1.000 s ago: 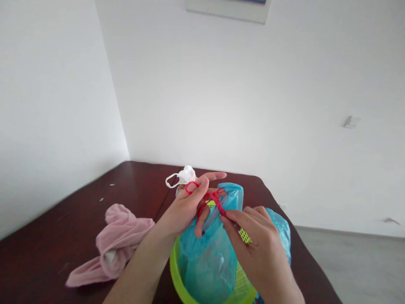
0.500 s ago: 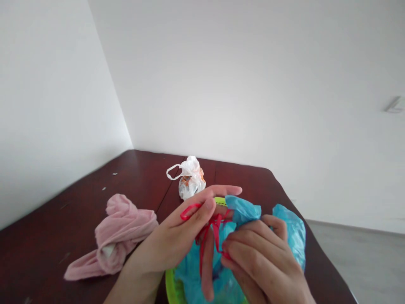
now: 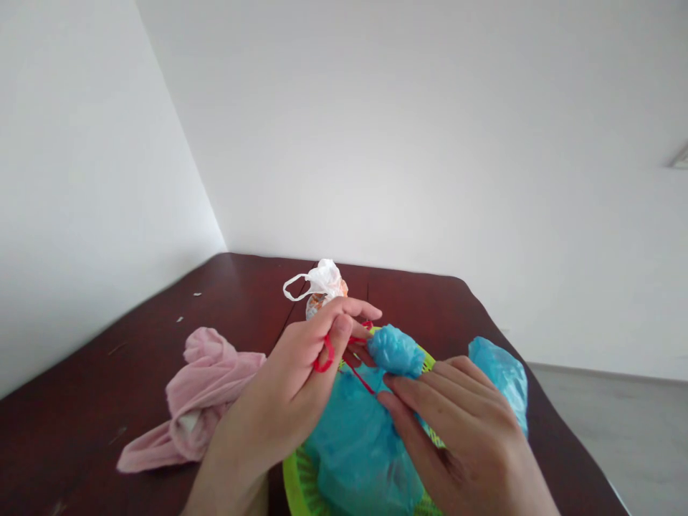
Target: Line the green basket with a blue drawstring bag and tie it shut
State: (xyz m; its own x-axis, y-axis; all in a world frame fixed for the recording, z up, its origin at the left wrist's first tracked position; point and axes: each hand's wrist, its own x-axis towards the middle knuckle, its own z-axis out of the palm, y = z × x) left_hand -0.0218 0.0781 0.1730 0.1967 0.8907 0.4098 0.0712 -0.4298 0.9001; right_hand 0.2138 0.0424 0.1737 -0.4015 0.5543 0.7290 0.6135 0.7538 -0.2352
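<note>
Head view: red cord (image 3: pixel 323 368) held between two hands above the basket (image 3: pixel 293 480).
We note the left hand (image 3: pixel 304 358) pressing thumb to forefinger, a cord loop showing there, forefinger extended; the right hand (image 3: pixel 467 423) pinches the cord's taut stretch between thumb and forefinger. The blue bag (image 3: pixel 360 437) sits in the basket, its gathered top between the hands. We log a pink cloth (image 3: pixel 201 398) left on the table (image 3: pixel 134 373), white bag (image 3: pixel 324 278) behind.

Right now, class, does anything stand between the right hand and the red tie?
Nothing visible does: the right hand pinches the red tie, above the blue bag in the green basket.
</note>
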